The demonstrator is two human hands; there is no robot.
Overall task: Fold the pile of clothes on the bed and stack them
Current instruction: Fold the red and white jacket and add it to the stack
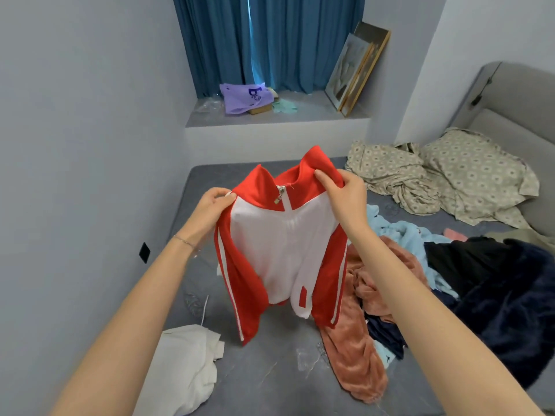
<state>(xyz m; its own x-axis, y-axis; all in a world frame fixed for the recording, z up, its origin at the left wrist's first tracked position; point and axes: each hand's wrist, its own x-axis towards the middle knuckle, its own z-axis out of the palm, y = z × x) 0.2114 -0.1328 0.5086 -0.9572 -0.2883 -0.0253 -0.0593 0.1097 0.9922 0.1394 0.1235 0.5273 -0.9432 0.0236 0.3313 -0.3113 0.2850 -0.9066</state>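
Note:
I hold a red and white zip jacket (282,247) up in the air over the grey bed (270,379). My left hand (213,205) pinches its left shoulder and my right hand (345,190) grips the red collar at the right shoulder. Both sleeves hang down at the sides. To the right lies the pile of clothes: a pink fleece garment (354,349), a light blue one (402,235), a black one (456,259) and a dark navy fluffy one (510,319). A white garment (186,364) lies crumpled at the bed's near left.
A patterned beige quilt (396,178) and pillow (474,175) lie at the head of the bed, by the grey headboard (516,103). Beyond the bed, a window ledge (300,117) holds a purple bag (243,97) and leaning picture frames (357,67). The grey wall runs close along the bed's left side.

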